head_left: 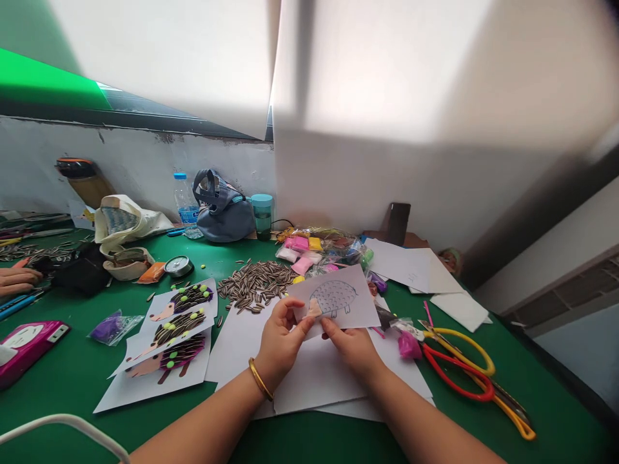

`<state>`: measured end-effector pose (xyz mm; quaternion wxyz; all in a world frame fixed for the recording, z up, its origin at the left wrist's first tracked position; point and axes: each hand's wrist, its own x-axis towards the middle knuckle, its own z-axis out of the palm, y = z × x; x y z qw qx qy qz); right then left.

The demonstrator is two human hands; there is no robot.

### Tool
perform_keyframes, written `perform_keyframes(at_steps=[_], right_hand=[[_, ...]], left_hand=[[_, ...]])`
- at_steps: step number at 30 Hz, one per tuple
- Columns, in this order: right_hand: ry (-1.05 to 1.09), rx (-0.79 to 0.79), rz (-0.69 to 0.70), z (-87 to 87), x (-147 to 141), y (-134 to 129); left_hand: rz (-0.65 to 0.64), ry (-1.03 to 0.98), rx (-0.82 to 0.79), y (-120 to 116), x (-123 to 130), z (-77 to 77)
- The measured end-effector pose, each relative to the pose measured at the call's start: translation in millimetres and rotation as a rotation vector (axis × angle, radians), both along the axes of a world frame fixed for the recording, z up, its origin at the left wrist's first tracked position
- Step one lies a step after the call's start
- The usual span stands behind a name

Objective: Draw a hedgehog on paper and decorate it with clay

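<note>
Green tabletop against a pale, scuffed wall, with broad white sheeting hanging above. Along the wall: clear plastic bottle with blue cap, blue-grey fabric handbag, teal-lidded cup and, farther right, dark upright phone.

Centre: white paper card with an outlined hedgehog, held up and tilted over stacked white sheets. Flat pale-pink patch on the drawn face. Left hand, gold bangle at the wrist — pinching the card's lower left between thumb and fingers. Right hand — gripping the bottom edge, thumb in front, other fingers behind.

In the way: card and hands, covering part of the sheets and of the brightly coloured bagged clay behind. Just left of that clay, a heap of striped sunflower seeds, partly on the sheets. Farther left, overlapping white cards with seed-covered hedgehogs and green dots; beyond them, round metal tin and bagged purple clay. Right side: yellow-handled scissors and red-handled scissors, crossed, near a bagged pink lump. Far left edge: another person's hand, near scattered seeds.
</note>
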<state>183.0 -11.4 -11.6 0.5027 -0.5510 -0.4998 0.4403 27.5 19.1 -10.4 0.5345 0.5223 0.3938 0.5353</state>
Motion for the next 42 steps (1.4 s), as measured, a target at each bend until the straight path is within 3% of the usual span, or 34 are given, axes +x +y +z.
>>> perform_keyframes(at_steps=[4,10,20,31,42], right_hand=[[-0.012,0.012,0.002,1.3,-0.5,-1.0],[-0.028,0.034,-0.005,-0.5,0.9,0.9],[-0.037,0.025,0.052,1.2,-6.3,-3.1],[-0.059,0.011,0.059,2.1,-4.9,-1.2],[-0.144,0.059,0.049,3.0,-5.4,-0.6]], left_hand=[[0.031,-0.028,-0.028,-0.3,1.0,0.5],[-0.081,-0.126,-0.033,-2.3,-1.7,4.4],[-0.068,-0.268,-0.166,-0.5,-0.5,9.8],[-0.007,-0.235,-0.124,0.5,1.6,9.4],[-0.077,-0.296,-0.127,2.5,0.9,1.8]])
